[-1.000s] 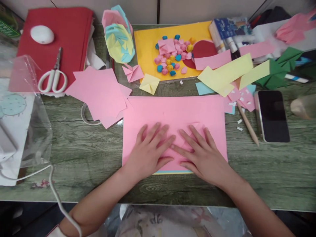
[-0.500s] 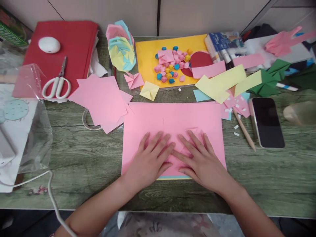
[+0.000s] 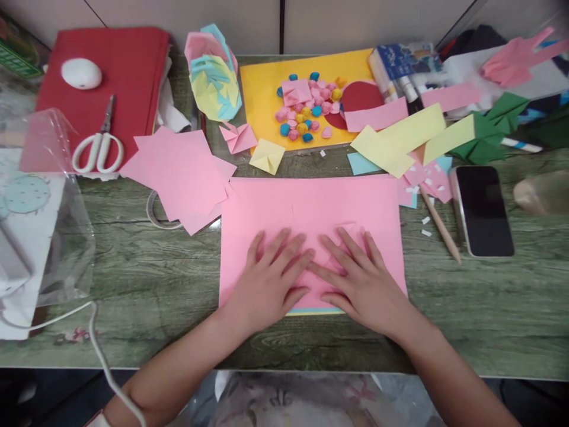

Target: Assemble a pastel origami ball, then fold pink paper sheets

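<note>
My left hand and my right hand lie flat, fingers spread, on a small folded piece of pink paper that shows between and under the fingertips. That piece rests on a large pink sheet lying on the green wood-grain table. Both hands press down side by side, index fingers almost touching. A thin edge of blue and yellow paper shows beneath the sheet's near edge.
Loose pink squares lie to the left, scissors on a red folder. Behind are a yellow board with several paper beads, folded paper pieces, and yellow strips. A pencil and phone lie right. A white cable runs left.
The hands stay pressed flat on the folded pink piece; only the camera view has shifted slightly up and down.
</note>
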Available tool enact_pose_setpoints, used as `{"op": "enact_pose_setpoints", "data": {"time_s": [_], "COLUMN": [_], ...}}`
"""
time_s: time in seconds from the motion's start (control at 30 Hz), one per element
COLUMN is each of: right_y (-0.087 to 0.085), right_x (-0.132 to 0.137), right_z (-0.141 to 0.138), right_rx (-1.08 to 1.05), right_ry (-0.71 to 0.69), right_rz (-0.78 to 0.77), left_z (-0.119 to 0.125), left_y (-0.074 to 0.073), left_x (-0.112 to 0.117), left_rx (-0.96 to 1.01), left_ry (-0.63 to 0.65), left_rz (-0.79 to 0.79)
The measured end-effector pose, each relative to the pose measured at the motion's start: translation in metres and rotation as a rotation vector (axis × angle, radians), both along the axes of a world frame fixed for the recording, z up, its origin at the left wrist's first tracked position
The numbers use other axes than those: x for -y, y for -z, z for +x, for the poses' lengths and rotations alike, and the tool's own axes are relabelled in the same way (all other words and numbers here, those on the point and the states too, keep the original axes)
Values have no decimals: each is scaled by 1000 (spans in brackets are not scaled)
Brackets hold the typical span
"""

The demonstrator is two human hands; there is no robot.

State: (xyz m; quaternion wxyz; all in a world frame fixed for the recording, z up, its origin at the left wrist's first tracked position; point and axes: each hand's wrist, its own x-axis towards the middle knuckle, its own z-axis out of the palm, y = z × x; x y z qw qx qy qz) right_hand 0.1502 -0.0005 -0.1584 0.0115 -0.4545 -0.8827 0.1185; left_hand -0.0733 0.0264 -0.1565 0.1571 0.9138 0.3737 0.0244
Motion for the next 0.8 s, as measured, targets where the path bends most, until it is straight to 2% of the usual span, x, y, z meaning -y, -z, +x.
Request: {"op": "enact_pose_setpoints", "data": {"time_s": [0.8], "right_y": [1], "right_x": [2], "right_z": [-1], "right_rx": [-19], "right_ry": [32], "right_rz": [-4], "left_z": [2], "left_y": [-5], "left_x": [-2], "left_rx": [10], "left_ry": [-9], "left_rz": [-38]}}
